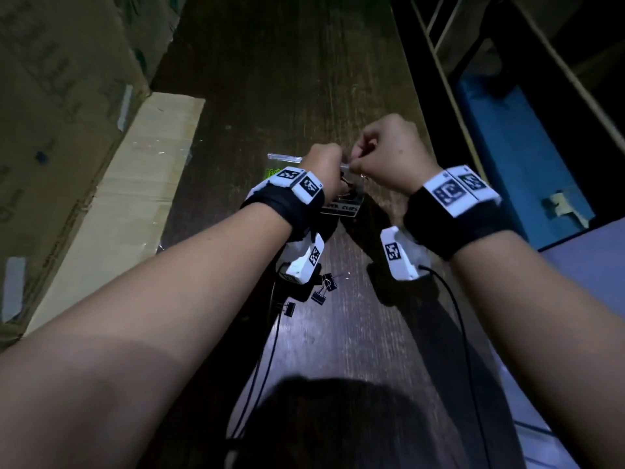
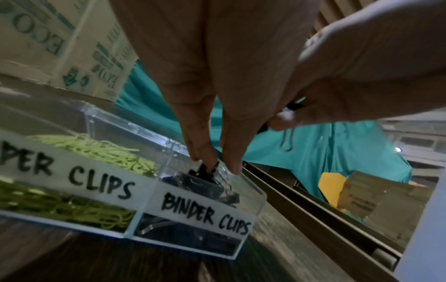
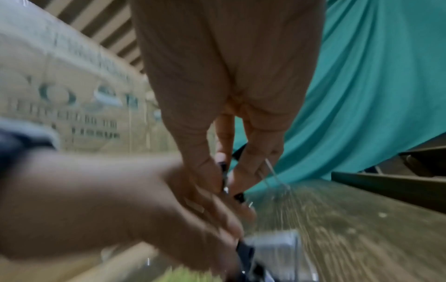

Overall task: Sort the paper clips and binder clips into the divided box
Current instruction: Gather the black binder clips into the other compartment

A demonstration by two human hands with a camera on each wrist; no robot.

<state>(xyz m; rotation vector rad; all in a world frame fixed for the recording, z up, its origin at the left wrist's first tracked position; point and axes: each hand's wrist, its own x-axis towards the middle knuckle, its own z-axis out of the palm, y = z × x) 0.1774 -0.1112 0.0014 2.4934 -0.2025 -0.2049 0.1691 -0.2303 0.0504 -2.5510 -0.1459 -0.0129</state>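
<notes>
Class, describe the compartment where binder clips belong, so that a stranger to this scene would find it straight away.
On the dark wooden table stands a clear divided box. Its right-hand compartment, under the left hand, holds black binder clips. Its white label reads BINDER CLIPS, while its neighbour holds green paper clips.

Head view: from above, facing forward and down a dark wooden tabletop (image 1: 338, 96), forearms near. Left wrist view: low and close, along fingers to a clear plastic divided box with handwritten labels (image 2: 202, 215). Right wrist view: close, blurred. Shared by all: box, tabletop.
</notes>
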